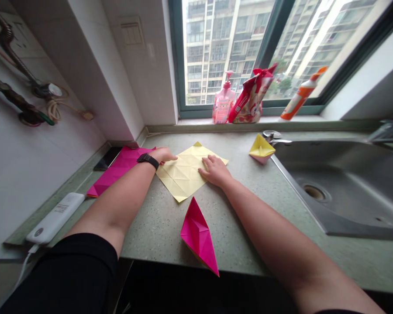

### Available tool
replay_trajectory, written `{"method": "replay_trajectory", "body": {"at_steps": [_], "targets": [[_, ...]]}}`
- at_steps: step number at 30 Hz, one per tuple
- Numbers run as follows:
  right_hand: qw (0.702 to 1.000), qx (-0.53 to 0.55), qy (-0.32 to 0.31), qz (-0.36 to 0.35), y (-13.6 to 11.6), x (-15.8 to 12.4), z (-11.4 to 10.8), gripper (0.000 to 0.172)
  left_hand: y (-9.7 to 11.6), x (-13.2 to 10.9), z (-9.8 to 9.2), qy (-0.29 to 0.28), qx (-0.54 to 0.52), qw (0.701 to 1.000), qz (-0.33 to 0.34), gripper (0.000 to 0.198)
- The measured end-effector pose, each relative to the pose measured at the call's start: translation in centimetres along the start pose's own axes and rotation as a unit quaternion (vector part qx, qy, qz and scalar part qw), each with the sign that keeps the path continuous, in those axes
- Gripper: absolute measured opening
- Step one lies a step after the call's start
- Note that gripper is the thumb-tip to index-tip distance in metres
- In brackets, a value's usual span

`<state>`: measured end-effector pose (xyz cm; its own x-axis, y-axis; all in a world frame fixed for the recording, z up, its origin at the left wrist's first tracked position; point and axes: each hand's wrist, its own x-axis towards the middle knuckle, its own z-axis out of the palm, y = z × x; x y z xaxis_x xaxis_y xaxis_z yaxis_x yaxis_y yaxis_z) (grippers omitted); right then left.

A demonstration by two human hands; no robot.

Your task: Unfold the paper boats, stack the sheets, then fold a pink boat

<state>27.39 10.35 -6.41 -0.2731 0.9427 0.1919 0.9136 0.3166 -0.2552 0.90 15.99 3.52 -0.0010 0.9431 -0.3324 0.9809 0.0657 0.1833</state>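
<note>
A creased square of pale yellow paper (185,174) lies unfolded on the counter, turned so that a corner points at me. On its right part rests my right hand (215,170), fingers spread and pressed lightly on the sheet. My left hand (163,155), with a black watch on the wrist, is at the sheet's left corner; one finger stretches over the paper, and the others are partly hidden below it. Nearer to me, a magenta folded paper boat (199,235) sits by the counter's front edge. A yellow paper boat (262,149) stands beside the sink.
Magenta paper (118,168) lies at the left, over a dark flat object (107,159). A white power strip (56,217) is nearer me. The steel sink (301,213) takes up the right. A pink pump bottle (223,104), red bag (252,100) and orange-white bottle (299,98) line the windowsill.
</note>
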Motion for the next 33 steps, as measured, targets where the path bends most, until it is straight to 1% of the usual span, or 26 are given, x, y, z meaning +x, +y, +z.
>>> {"method": "replay_trajectory", "body": {"at_steps": [2,5,9,14,17,19,22,23,25,27,29,30,31,33], "targets": [[1.0,-0.016,-0.01,-0.006,-0.1,0.1,0.2,0.064,-0.1,0.5,-0.2,-0.018,0.0,1.0,-0.009,0.066],[1.0,-0.018,0.001,-0.009,-0.1,0.2,0.3,0.062,-0.4,1.0,-0.6,-0.035,0.001,0.999,-0.019,0.067],[1.0,-0.022,-0.007,-0.007,-0.2,0.1,0.1,0.062,-0.7,1.0,-0.7,-0.029,-0.012,0.999,-0.027,0.069],[1.0,-0.024,-0.005,-0.004,-0.4,0.0,-0.1,0.062,-0.6,0.2,-1.0,-0.021,-0.034,0.999,-0.022,0.059],[1.0,-0.015,0.004,-0.008,-0.2,-0.1,0.1,0.062,-0.4,-0.4,-1.0,-0.015,-0.052,0.999,0.0,0.049],[1.0,-0.003,0.01,-0.01,-0.1,0.0,0.3,0.062,-0.1,-0.9,-0.8,0.0,-0.065,0.998,0.018,0.044],[0.999,0.039,0.034,-0.014,0.3,0.1,0.4,0.063,0.3,-1.6,-0.9,0.042,-0.081,0.995,0.039,0.036],[0.997,0.06,0.051,-0.016,0.4,0.2,0.4,0.064,0.4,-1.8,-1.3,0.06,-0.085,0.994,0.045,0.033],[0.989,0.109,0.103,-0.018,0.8,0.3,0.3,0.067,-0.1,-2.4,-2.5,0.098,-0.094,0.989,0.057,0.029],[0.976,0.15,0.159,-0.01,1.2,0.5,0.2,0.07,-1.4,-3.3,-4.4,0.136,-0.103,0.983,0.061,0.03],[0.965,0.177,0.195,0.005,1.5,0.6,0.1,0.07,-3.9,-4.5,-6.3,0.168,-0.118,0.977,0.053,0.034],[0.961,0.186,0.203,0.011,1.6,0.6,0.1,0.07,-5.6,-5.3,-7.1,0.198,-0.147,0.968,0.048,0.035],[0.959,0.192,0.206,0.015,1.6,0.7,0.2,0.07,-7.4,-6.1,-7.7,0.216,-0.176,0.959,0.041,0.036],[0.958,0.2,0.203,0.02,1.6,0.8,0.3,0.07,-11.5,-7.8,-8.2,0.236,-0.227,0.945,0.003,0.039]]}}
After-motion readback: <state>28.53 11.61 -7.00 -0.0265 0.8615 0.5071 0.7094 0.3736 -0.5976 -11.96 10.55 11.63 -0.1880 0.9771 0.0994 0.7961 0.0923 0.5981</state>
